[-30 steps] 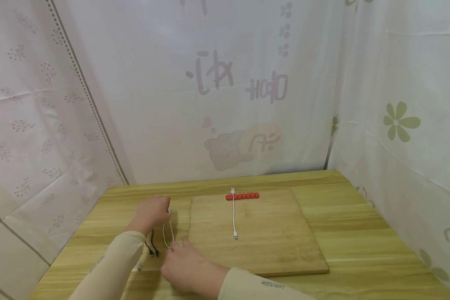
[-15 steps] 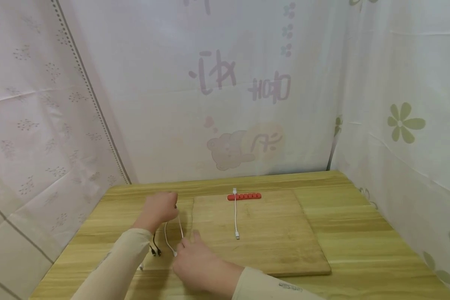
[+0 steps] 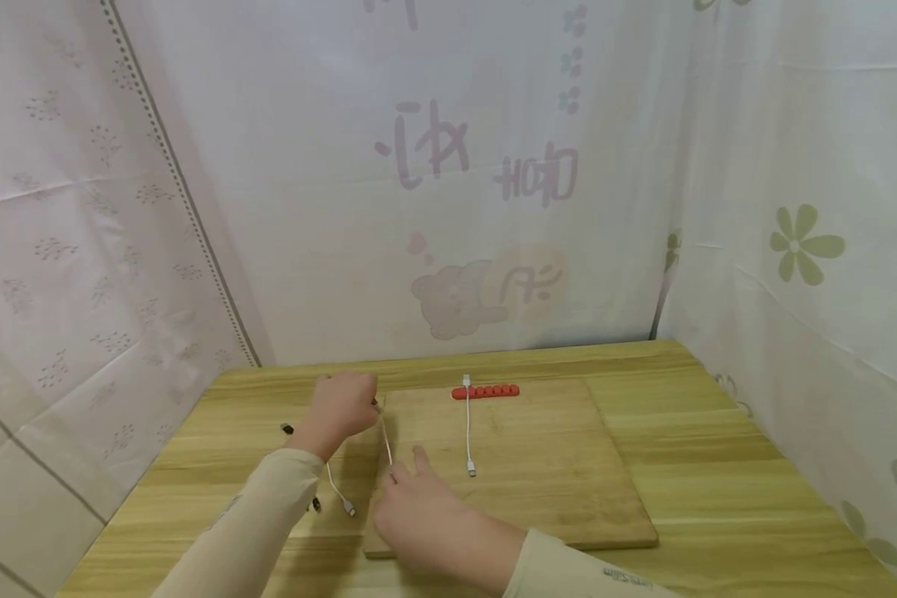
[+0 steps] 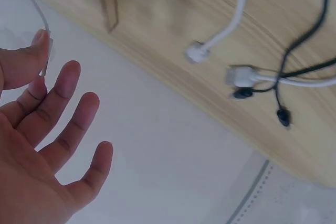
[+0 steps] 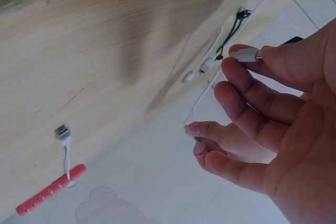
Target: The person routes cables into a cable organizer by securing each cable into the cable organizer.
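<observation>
A short white USB cable (image 3: 386, 440) is stretched between my two hands, over the left edge of the wooden board (image 3: 553, 465). My left hand (image 3: 345, 404) pinches its far end between thumb and index finger, the other fingers spread in the left wrist view. Nearer to me, my right hand (image 3: 428, 517) pinches the other end, whose white plug (image 5: 244, 55) shows in the right wrist view. At the board's back edge lies a red cable-clip strip (image 3: 497, 390). A second white cable (image 3: 468, 432) runs from its left end towards me, flat on the board.
Left of the board, partly behind my left arm, lie another white cable (image 3: 335, 486) and black cables (image 4: 302, 40) on the wood-grain table (image 3: 718, 465). Printed curtains (image 3: 329, 208) enclose the table at the back and sides.
Both hands have moved right with the white cable, from the table left of the board to the board's left edge. The cables left behind have come more into view.
</observation>
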Motion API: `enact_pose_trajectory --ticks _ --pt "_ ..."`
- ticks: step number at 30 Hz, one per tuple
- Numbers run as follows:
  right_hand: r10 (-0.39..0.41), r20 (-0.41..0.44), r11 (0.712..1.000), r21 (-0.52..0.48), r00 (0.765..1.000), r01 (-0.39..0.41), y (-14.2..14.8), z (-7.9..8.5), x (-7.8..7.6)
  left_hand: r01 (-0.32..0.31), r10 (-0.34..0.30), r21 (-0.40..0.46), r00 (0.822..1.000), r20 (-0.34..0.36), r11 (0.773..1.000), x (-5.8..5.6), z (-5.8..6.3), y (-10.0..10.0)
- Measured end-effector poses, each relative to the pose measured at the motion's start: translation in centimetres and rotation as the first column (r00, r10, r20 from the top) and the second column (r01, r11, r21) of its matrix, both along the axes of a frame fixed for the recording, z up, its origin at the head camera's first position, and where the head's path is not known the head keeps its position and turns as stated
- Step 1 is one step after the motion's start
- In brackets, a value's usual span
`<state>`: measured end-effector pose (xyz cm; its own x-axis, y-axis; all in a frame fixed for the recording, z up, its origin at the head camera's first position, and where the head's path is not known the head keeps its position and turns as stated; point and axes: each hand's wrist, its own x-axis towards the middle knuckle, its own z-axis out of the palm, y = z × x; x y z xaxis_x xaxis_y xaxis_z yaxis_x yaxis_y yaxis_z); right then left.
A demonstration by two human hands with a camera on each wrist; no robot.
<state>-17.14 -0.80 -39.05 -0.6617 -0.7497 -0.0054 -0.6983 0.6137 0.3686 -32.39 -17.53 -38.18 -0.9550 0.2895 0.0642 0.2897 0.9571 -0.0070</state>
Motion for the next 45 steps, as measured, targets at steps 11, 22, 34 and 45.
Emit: enact_pose_trajectory --ticks 11,22,34,45 --pt "-0.016 -0.042 1.0 0.012 0.999 0.016 2.0 0.1 0.3 0.044 -0.044 0.001 0.999 -0.01 0.999 -0.3 0.2 3.4" --pt "-0.03 -0.074 1.0 -0.007 0.997 0.029 4.2 0.1 0.3 0.071 -0.074 -0.032 0.993 -0.097 0.997 -1.1 -0.1 6.1" --pt "-0.037 -0.085 0.998 -0.054 0.996 0.032 6.5 -0.4 -0.2 0.095 -0.099 -0.054 0.991 -0.093 0.994 -1.1 -0.4 10.0" --pt "-0.073 -0.021 0.994 -0.086 0.997 0.071 8.4 -0.8 -0.5 0.134 -0.138 -0.035 0.978 -0.157 0.99 -1.3 -0.8 11.8"
